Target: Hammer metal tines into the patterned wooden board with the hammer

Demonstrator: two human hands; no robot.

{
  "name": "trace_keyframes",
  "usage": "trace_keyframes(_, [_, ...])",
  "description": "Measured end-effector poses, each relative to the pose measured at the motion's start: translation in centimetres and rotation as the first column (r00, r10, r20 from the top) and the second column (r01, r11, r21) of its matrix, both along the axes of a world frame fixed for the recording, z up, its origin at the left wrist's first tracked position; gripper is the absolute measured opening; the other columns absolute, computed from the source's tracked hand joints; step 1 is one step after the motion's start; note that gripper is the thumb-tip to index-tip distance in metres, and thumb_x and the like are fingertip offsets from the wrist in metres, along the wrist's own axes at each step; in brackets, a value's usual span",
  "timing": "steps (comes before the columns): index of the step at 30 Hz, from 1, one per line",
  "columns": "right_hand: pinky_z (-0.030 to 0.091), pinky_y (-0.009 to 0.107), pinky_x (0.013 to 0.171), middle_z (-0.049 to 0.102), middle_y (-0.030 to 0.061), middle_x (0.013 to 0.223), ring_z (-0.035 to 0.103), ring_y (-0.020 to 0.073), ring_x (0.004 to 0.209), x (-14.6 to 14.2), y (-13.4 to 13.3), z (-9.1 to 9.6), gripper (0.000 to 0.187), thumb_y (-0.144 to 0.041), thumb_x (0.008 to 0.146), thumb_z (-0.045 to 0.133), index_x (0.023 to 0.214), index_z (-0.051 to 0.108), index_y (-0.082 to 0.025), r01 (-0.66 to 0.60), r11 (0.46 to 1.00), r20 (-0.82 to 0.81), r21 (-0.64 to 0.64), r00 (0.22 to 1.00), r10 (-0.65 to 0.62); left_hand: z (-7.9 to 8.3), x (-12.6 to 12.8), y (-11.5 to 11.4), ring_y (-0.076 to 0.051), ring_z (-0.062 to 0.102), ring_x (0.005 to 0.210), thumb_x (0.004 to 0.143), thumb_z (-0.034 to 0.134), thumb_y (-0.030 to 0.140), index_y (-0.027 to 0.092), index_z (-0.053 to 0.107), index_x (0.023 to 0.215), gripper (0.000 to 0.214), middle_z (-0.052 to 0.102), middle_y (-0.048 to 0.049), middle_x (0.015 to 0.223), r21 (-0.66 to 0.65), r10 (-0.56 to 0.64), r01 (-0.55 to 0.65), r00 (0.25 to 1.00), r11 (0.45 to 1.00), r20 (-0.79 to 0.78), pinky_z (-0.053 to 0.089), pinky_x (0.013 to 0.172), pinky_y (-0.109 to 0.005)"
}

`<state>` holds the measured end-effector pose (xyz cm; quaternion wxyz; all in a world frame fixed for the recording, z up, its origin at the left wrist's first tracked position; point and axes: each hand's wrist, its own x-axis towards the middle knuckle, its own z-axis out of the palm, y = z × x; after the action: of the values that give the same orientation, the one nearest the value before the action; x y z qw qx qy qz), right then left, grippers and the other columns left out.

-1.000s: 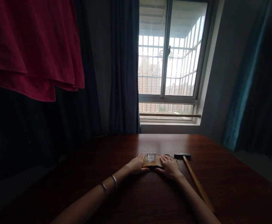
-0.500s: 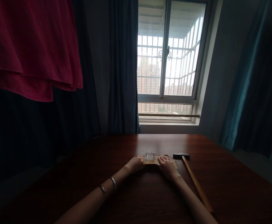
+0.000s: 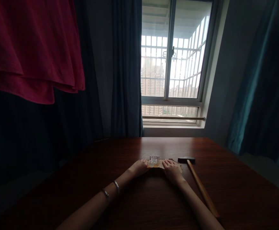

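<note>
A small, light brown, speckled board (image 3: pixel 155 165) with a rough edge lies on the table. Several upright nails (image 3: pixel 154 158) stand in a cluster on it, left of its middle. My left hand (image 3: pixel 141 166) is closed on the board's left end, its fingertips partly hidden. On the other side, my right hand (image 3: pixel 171 170) grips the board's right part, fingers laid over the top. Just right of that hand rests a hammer (image 3: pixel 202 188); its dark head points to the window and its wooden handle runs back towards me.
The dark reddish-brown table (image 3: pixel 120 204) reaches up to the wall below a barred window (image 3: pixel 168 70). A blue curtain (image 3: pixel 127 70) hangs left of the window. A red cloth (image 3: pixel 34 48) hangs at the upper left, above the table.
</note>
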<state>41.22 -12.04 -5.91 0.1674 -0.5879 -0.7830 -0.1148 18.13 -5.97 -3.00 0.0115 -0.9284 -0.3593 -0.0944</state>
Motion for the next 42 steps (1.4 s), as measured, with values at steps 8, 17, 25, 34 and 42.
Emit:
trace_keyframes(8, [0.035,0.036,0.095,0.057,0.0134,0.124,0.048,0.0253,0.116,-0.2,-0.2,0.4,0.040,-0.039,0.090,0.039,0.121,0.055,-0.019,0.011,1.000,-0.008,-0.010,1.000,-0.011,-0.1,0.0,0.0,-0.027,0.059,0.094,0.086,0.040,0.037,0.011,0.060,0.106,0.038,0.062,-0.0166,0.103,-0.007,0.011,-0.011,1.000,1.000,-0.007,0.047,0.083,-0.036])
trace_keyframes(17, [0.030,0.041,0.101,0.048,0.0098,0.136,0.039,0.0275,0.125,0.5,-1.0,1.0,0.067,-0.063,0.076,0.047,0.130,0.048,-0.024,0.003,0.994,-0.098,-0.108,0.995,-0.013,0.6,-1.0,-1.2,-0.028,0.052,0.111,0.078,0.046,0.059,0.012,0.051,0.120,0.063,0.054,-0.0154,0.121,-0.073,0.018,-0.015,0.999,0.997,0.031,0.041,0.093,-0.033])
trace_keyframes(25, [0.032,0.034,0.100,0.053,0.0025,0.132,0.041,0.0201,0.124,0.9,-0.6,0.8,0.043,-0.044,0.089,0.035,0.123,0.056,-0.028,0.013,0.994,-0.180,-0.108,0.983,-0.032,-0.3,-1.6,-1.1,-0.026,0.034,0.130,0.087,0.028,0.059,0.012,0.040,0.133,0.067,0.040,-0.0147,0.140,-0.141,0.016,-0.002,0.995,0.990,0.099,0.027,0.107,-0.035])
trace_keyframes(34, [0.033,0.036,0.102,0.053,0.0054,0.131,0.042,0.0215,0.124,0.8,-0.7,0.8,0.043,-0.040,0.086,0.044,0.124,0.055,-0.024,-0.005,0.997,-0.222,-0.079,0.975,-0.013,-2.5,-1.6,-0.7,-0.027,0.025,0.135,0.085,0.038,0.056,0.008,0.036,0.135,0.069,0.032,-0.0181,0.144,-0.083,0.022,-0.010,0.988,0.997,0.156,0.021,0.110,-0.039])
trace_keyframes(42, [0.044,0.036,0.087,0.062,0.0161,0.107,0.058,0.0266,0.102,5.2,-2.7,3.2,0.035,-0.028,0.084,0.042,0.112,0.057,-0.014,0.412,0.911,-0.318,-0.036,0.859,-0.401,-3.3,-2.0,-0.3,-0.028,0.017,0.137,0.082,0.043,0.052,0.006,0.031,0.137,0.072,0.026,-0.0196,0.146,-0.165,0.158,-0.105,0.922,0.981,0.353,0.015,0.111,-0.044])
